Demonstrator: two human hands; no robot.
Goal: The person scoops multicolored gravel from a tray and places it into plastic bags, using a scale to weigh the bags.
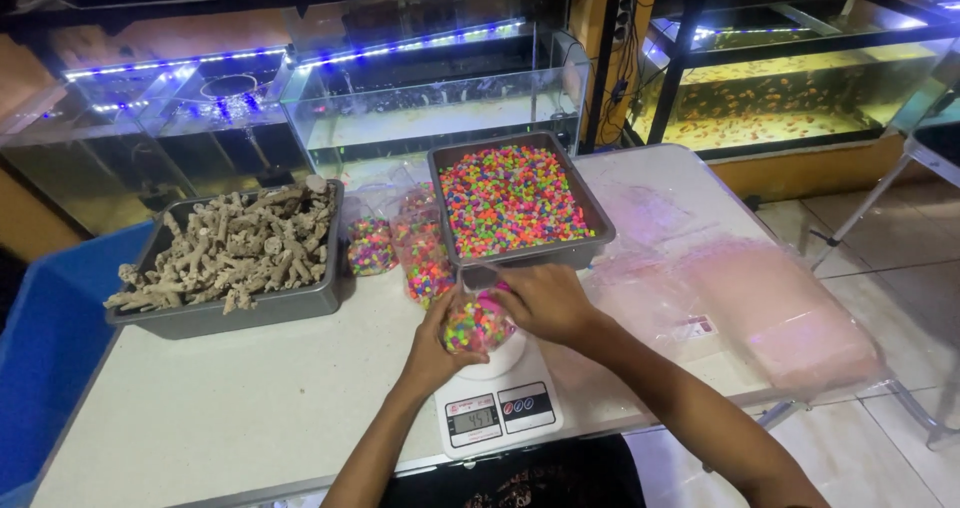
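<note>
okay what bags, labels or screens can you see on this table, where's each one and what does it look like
Small clear bag of multicoloured gravel: on the scale, held by left hand and right hand.
Scale screen: front of the white kitchen scale, small grey rectangle.
Two filled clear gravel bags: between the two metal trays.
Pile of empty clear bags: right side of the table, pinkish.

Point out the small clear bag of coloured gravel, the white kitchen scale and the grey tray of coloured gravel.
small clear bag of coloured gravel [474,325], head view, bag's bulging middle
white kitchen scale [497,416], head view, front panel by the display
grey metal tray of coloured gravel [592,206], head view, right rim
</note>
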